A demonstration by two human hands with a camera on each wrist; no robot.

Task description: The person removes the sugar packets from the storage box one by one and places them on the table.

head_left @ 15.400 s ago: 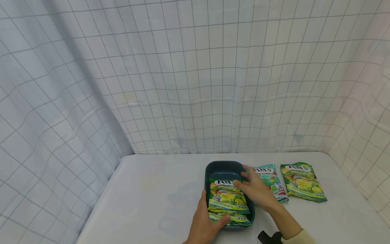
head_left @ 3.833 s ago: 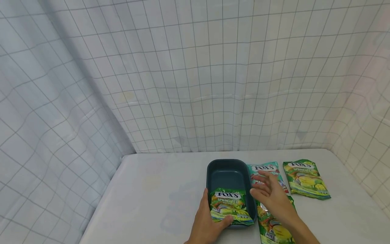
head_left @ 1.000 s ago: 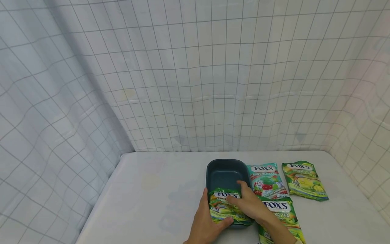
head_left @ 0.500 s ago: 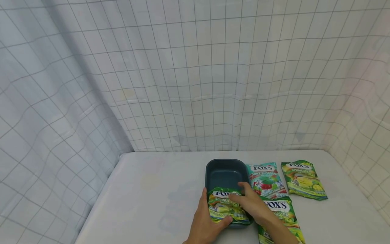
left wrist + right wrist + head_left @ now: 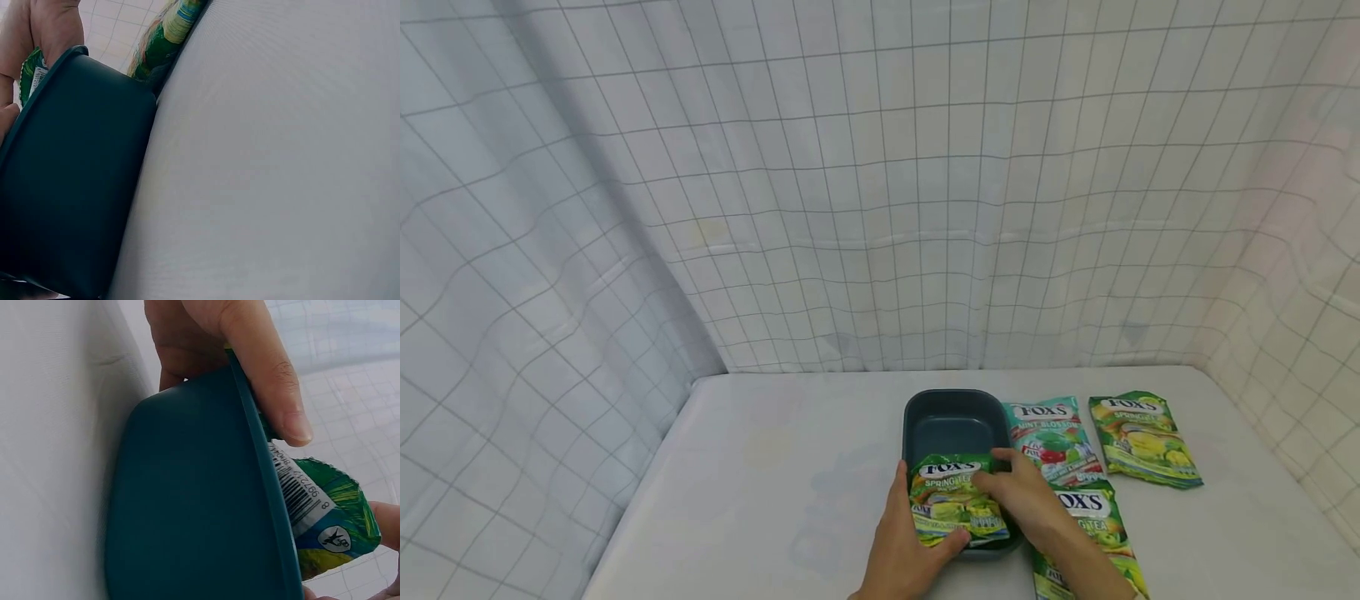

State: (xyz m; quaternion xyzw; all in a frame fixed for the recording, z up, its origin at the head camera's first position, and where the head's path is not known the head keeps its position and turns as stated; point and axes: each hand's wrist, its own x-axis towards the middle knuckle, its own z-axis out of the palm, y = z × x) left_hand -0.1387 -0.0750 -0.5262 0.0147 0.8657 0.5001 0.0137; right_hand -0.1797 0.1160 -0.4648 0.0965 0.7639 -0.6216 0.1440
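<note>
A deep teal container (image 5: 955, 433) stands on the table. My left hand (image 5: 906, 546) grips its near left corner, the thumb hooked over the near rim. Inside lies a green Fox's Spring Tea candy bag (image 5: 951, 504), in the near half. My right hand (image 5: 1022, 496) holds this bag by its right edge, thumb on the printed face. In the right wrist view, the bag's barcoded underside rises above the rim, beside my left thumb (image 5: 294, 428). The right hand's fingers below the bag are hidden in the head view.
Against the container's right side lies a turquoise Fox's Mint Blossom bag (image 5: 1052, 442). Another Spring Tea bag (image 5: 1097, 533) is nearer, partly under my right forearm, and one more Spring Tea bag (image 5: 1146, 442) lies farther right. Gridded white curtains (image 5: 850, 208) hang behind and at both sides.
Earlier, two Spring Tea bags overlapped in the container; one now lies on the table to the right. My right hand came back onto the other, whose near edge has just lifted slightly.
</note>
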